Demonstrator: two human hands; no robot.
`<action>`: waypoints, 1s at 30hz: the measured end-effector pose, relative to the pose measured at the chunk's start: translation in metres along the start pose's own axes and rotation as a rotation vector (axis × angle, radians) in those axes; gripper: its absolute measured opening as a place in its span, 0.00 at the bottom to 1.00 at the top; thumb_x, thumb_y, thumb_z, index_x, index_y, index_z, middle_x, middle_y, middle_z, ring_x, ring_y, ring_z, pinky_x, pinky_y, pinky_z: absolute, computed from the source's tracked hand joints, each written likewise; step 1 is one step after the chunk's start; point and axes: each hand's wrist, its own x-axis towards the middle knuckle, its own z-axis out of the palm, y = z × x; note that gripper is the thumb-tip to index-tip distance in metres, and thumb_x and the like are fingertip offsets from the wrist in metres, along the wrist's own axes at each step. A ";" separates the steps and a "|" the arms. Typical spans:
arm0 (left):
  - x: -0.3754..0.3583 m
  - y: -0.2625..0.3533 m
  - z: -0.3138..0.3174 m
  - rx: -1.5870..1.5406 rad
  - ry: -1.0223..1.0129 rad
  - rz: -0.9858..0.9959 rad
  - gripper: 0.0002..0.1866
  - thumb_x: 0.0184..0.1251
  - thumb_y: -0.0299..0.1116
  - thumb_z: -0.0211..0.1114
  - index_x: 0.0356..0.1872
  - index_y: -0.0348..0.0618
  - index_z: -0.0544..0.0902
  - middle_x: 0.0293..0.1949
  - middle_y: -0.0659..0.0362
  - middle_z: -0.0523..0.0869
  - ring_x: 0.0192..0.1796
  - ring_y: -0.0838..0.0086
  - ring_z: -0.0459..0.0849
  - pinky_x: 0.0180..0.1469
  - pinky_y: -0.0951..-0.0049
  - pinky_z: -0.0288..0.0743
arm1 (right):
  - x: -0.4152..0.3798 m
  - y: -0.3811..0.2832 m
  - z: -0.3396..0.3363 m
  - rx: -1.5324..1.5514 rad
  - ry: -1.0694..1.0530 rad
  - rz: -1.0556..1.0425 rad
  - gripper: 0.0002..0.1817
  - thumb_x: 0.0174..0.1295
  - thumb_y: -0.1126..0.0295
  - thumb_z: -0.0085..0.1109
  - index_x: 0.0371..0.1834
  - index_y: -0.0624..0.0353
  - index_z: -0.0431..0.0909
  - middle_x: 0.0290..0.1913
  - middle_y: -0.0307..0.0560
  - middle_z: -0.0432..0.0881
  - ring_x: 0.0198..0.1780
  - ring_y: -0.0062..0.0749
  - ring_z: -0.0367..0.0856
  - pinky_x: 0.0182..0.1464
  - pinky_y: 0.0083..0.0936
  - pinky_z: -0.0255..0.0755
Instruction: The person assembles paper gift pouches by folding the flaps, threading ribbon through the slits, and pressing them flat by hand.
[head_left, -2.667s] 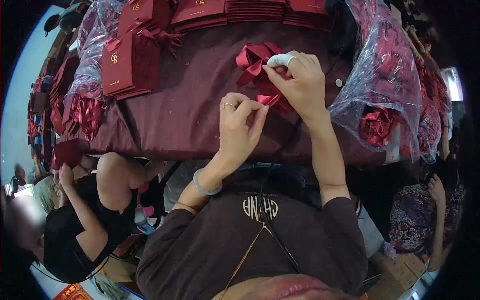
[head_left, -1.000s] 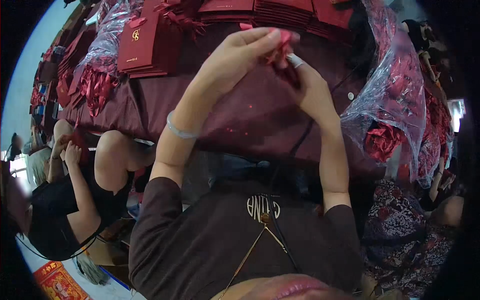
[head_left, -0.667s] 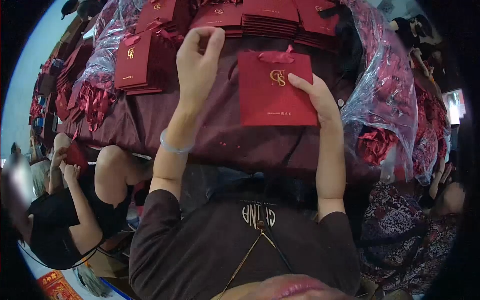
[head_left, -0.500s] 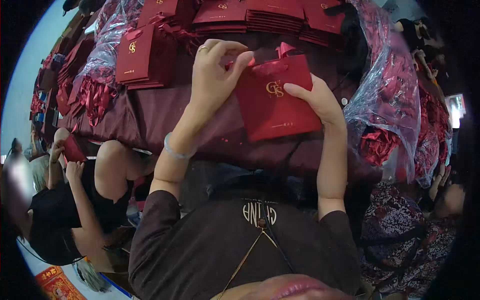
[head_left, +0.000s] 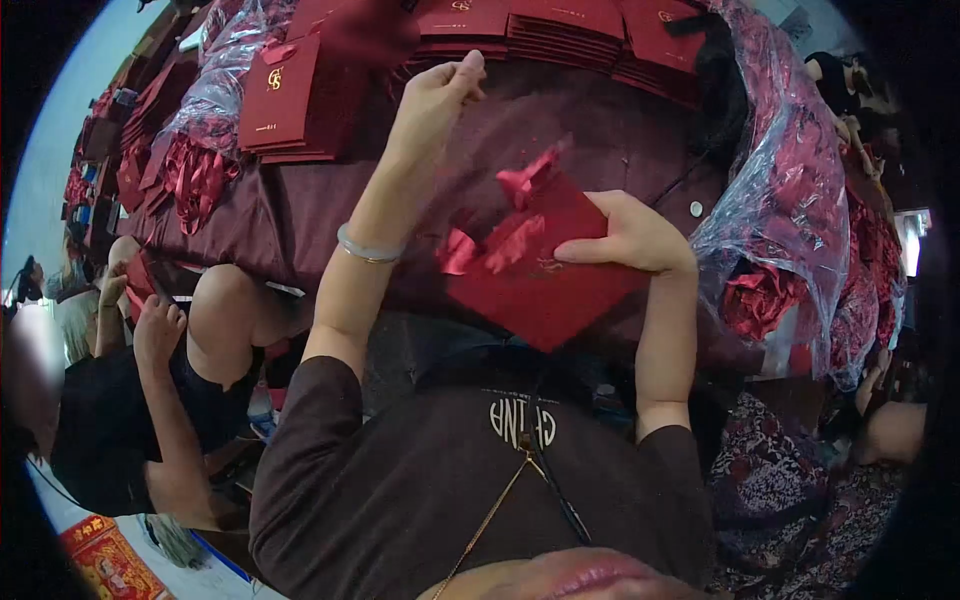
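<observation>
A red paper gift bag (head_left: 550,300) with a gold logo is tilted in my right hand (head_left: 635,235), the thumb across its front and the fingers behind it. Red ribbon (head_left: 530,180) stands out from its top edge, blurred by motion. My left hand (head_left: 440,90) is raised above and to the left of the bag, apart from it. Its fingers are curled in, with the thumb pressed against them. Whether it holds anything small, I cannot make out. A bracelet (head_left: 368,245) circles my left wrist.
Stacks of red gift bags (head_left: 280,95) line the far side of the cloth-covered table (head_left: 320,215). Plastic-wrapped red bundles (head_left: 770,230) lie on the right. A dark red blur (head_left: 370,30) crosses the back. Another person (head_left: 160,390) sits at left, holding something red.
My left hand has left the bag's top edge and moved up and away. The bag has tilted and come lower in my right hand, its ribbon now loose and blurred. A dark red blur has appeared at the back.
</observation>
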 end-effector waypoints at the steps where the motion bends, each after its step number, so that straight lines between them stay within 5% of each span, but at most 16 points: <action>1: 0.004 -0.004 -0.006 0.019 -0.018 0.022 0.23 0.68 0.52 0.57 0.31 0.38 0.80 0.26 0.65 0.78 0.28 0.85 0.71 0.31 0.83 0.63 | 0.000 0.001 0.001 -0.004 -0.001 -0.003 0.19 0.56 0.67 0.65 0.47 0.67 0.76 0.38 0.41 0.83 0.39 0.22 0.78 0.45 0.24 0.72; 5: -0.012 -0.007 -0.007 -0.129 0.028 -0.079 0.22 0.70 0.51 0.54 0.32 0.40 0.80 0.24 0.66 0.78 0.30 0.83 0.74 0.34 0.81 0.65 | 0.001 -0.005 0.006 0.443 0.289 0.259 0.22 0.57 0.63 0.64 0.51 0.64 0.74 0.41 0.41 0.81 0.38 0.21 0.78 0.42 0.20 0.73; 8: -0.031 -0.012 -0.009 -0.061 0.451 0.207 0.17 0.72 0.45 0.53 0.41 0.40 0.78 0.37 0.61 0.77 0.39 0.82 0.74 0.40 0.81 0.66 | 0.010 0.006 -0.003 0.685 0.503 0.353 0.22 0.62 0.59 0.59 0.53 0.62 0.74 0.42 0.41 0.81 0.38 0.22 0.79 0.41 0.19 0.72; 9: -0.040 -0.021 -0.016 0.004 0.498 0.215 0.18 0.74 0.44 0.51 0.51 0.39 0.74 0.41 0.61 0.78 0.41 0.80 0.75 0.41 0.77 0.69 | 0.013 0.017 -0.007 0.756 0.608 0.367 0.22 0.62 0.59 0.59 0.54 0.62 0.74 0.43 0.42 0.81 0.39 0.22 0.79 0.42 0.19 0.72; 11: -0.070 -0.016 -0.008 -0.175 0.567 0.182 0.19 0.74 0.43 0.50 0.55 0.39 0.70 0.40 0.62 0.77 0.42 0.79 0.76 0.44 0.77 0.69 | 0.017 0.040 -0.007 0.778 0.663 0.356 0.20 0.64 0.61 0.57 0.54 0.62 0.74 0.44 0.42 0.81 0.42 0.22 0.78 0.45 0.19 0.71; 14: -0.112 -0.016 0.007 -0.565 0.184 0.036 0.22 0.72 0.42 0.53 0.59 0.40 0.62 0.47 0.62 0.72 0.45 0.80 0.74 0.46 0.81 0.68 | 0.022 0.037 0.004 0.764 0.658 0.180 0.18 0.66 0.64 0.55 0.53 0.63 0.73 0.45 0.42 0.80 0.45 0.23 0.77 0.47 0.20 0.70; 15: -0.121 -0.011 0.010 -0.619 0.153 -0.167 0.25 0.70 0.38 0.56 0.62 0.38 0.59 0.49 0.60 0.71 0.49 0.76 0.74 0.52 0.78 0.69 | 0.025 0.035 0.008 0.659 0.715 0.125 0.17 0.66 0.65 0.54 0.54 0.64 0.73 0.45 0.43 0.80 0.45 0.23 0.77 0.48 0.20 0.70; 17: -0.126 -0.023 0.022 -0.276 0.146 -0.082 0.28 0.70 0.32 0.56 0.66 0.34 0.57 0.55 0.57 0.70 0.57 0.73 0.69 0.60 0.71 0.65 | 0.026 0.030 0.015 0.556 0.749 0.074 0.17 0.67 0.66 0.53 0.54 0.64 0.72 0.46 0.43 0.80 0.45 0.23 0.77 0.48 0.21 0.70; 19: -0.120 -0.024 0.015 -0.357 0.163 -0.033 0.28 0.65 0.26 0.60 0.65 0.34 0.60 0.56 0.56 0.71 0.59 0.74 0.69 0.61 0.73 0.64 | 0.027 0.018 0.020 0.448 0.804 0.085 0.17 0.67 0.65 0.52 0.55 0.65 0.71 0.47 0.43 0.79 0.45 0.23 0.77 0.48 0.22 0.70; 21: -0.109 -0.020 -0.003 -0.241 0.129 0.124 0.26 0.64 0.25 0.62 0.62 0.35 0.65 0.56 0.56 0.73 0.58 0.75 0.70 0.60 0.75 0.65 | 0.028 0.015 0.022 0.517 0.808 0.033 0.20 0.69 0.63 0.50 0.59 0.62 0.68 0.48 0.43 0.78 0.45 0.24 0.78 0.44 0.23 0.73; 24: -0.074 0.010 -0.065 -0.084 0.405 0.332 0.21 0.64 0.24 0.62 0.58 0.35 0.72 0.53 0.56 0.77 0.53 0.75 0.75 0.57 0.77 0.68 | 0.026 0.008 0.022 0.631 0.775 0.110 0.22 0.70 0.61 0.47 0.63 0.60 0.64 0.49 0.46 0.79 0.42 0.27 0.80 0.38 0.22 0.75; 26: -0.046 0.025 -0.120 -0.272 0.458 0.528 0.17 0.66 0.25 0.59 0.55 0.33 0.75 0.49 0.56 0.80 0.50 0.77 0.78 0.55 0.79 0.71 | 0.026 0.013 0.017 0.497 0.719 0.165 0.23 0.71 0.60 0.44 0.66 0.59 0.62 0.47 0.43 0.80 0.37 0.21 0.78 0.37 0.18 0.72; 28: -0.031 0.046 -0.168 -0.268 0.516 0.519 0.16 0.69 0.27 0.56 0.56 0.35 0.75 0.52 0.54 0.81 0.51 0.72 0.80 0.54 0.74 0.74 | 0.028 0.013 0.017 0.471 0.725 0.184 0.22 0.71 0.61 0.45 0.64 0.59 0.65 0.46 0.43 0.80 0.36 0.20 0.78 0.36 0.17 0.72; 30: -0.013 0.037 -0.213 -0.284 0.467 0.429 0.16 0.68 0.27 0.57 0.55 0.34 0.75 0.48 0.56 0.82 0.46 0.76 0.81 0.47 0.80 0.75 | 0.027 0.015 0.017 0.471 0.735 0.182 0.18 0.69 0.64 0.49 0.59 0.60 0.70 0.43 0.43 0.82 0.35 0.20 0.78 0.35 0.16 0.73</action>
